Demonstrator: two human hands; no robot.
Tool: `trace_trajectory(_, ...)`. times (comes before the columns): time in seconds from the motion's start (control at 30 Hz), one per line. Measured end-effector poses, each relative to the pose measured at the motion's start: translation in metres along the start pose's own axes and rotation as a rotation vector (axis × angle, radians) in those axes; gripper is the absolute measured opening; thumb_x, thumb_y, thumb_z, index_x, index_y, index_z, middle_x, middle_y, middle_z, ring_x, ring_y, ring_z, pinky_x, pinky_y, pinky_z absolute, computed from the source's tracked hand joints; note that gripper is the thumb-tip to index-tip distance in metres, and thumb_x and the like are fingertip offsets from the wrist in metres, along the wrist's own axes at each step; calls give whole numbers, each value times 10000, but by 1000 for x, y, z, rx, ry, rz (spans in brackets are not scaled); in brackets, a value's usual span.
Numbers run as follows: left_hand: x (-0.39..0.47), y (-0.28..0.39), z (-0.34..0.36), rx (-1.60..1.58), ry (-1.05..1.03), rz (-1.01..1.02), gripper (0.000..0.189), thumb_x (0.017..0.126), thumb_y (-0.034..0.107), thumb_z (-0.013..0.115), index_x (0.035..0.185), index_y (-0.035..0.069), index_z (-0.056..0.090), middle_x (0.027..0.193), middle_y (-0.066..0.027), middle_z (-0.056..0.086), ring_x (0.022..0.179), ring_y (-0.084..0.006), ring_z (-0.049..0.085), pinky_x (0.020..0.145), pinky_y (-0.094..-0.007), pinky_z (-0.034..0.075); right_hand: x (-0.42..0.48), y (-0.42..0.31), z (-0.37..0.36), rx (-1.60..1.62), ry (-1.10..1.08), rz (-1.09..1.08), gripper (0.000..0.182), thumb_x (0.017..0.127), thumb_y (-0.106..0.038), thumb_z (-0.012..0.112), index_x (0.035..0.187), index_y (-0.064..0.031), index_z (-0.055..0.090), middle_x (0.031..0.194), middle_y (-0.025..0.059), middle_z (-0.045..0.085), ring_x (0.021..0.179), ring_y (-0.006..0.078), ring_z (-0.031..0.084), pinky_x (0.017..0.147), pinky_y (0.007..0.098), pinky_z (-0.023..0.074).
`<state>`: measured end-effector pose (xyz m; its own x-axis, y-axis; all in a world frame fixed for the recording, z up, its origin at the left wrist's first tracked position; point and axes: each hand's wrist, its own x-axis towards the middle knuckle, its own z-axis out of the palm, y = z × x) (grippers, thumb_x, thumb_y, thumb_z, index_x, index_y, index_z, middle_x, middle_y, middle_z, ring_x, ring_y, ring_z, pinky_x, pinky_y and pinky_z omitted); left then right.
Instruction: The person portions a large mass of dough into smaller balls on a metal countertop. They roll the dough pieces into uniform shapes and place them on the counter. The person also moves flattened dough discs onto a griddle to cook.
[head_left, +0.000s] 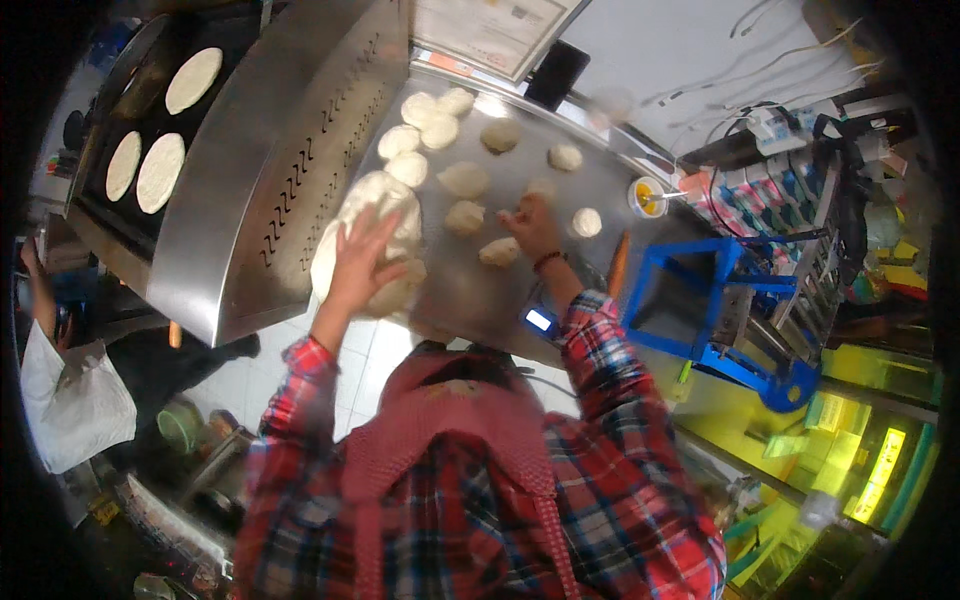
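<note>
My left hand lies with fingers spread on a large mass of pale dough at the left side of the steel worktop. Over the middle of the worktop, the fingers of my right hand are bent together. A blurred dough piece shows just beyond them; whether they touch it I cannot tell. Around that hand sit a dough lump, another lump and a round dough ball. Several smooth dough balls cluster at the far left.
A steel-sided griddle with three flat dough rounds stands at left. To the right are a small cup of yellow liquid, a rolling pin, a lit scale display and a blue-framed machine. Another person's arm appears far left.
</note>
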<state>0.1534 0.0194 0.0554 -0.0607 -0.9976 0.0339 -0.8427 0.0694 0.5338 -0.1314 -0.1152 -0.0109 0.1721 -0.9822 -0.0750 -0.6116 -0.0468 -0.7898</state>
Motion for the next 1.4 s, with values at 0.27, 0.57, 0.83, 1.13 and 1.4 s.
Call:
trace_trajectory(0.27,-14,19,-5,-205,238,9,580,779,120,671,1315,76,454,1296,-116,512,1249,-317,420,1043,-421,304,-36,74,8,-437,-46,-247,202,784,-161,617,967,-75,621,925,136,636,829,298,616,704,374,491)
trace_trajectory(0.57,-95,20,23,-225,318,-230,445,799,28,603,1235,46,514,1220,-160,549,1128,-317,524,953,-394,421,79,44,-14,-258,14,-25,462,787,-232,618,1222,-124,510,1160,122,582,964,279,601,884,394,448)
trace_trajectory(0.83,-167,60,38,-246,156,-466,277,763,-13,580,1028,53,626,1035,-139,631,984,-316,588,853,-392,466,186,23,59,-575,49,-117,569,702,-207,692,1230,-181,481,1247,140,467,1143,359,445,880,417,456)
trace_trajectory(1.13,-97,65,48,-362,217,-258,311,737,-38,603,1039,30,625,995,-152,640,939,-316,605,824,-380,473,72,-7,1,-226,26,-339,208,796,-211,552,967,-100,590,988,145,586,900,343,566,755,425,467)
trace_trajectory(1.4,32,87,110,-689,-184,-31,700,680,217,777,1287,59,468,1145,-151,584,1040,-282,574,881,-346,460,-93,-93,-101,616,-369,-5,588,767,-236,692,1277,-72,451,1016,144,595,961,324,585,862,397,469)
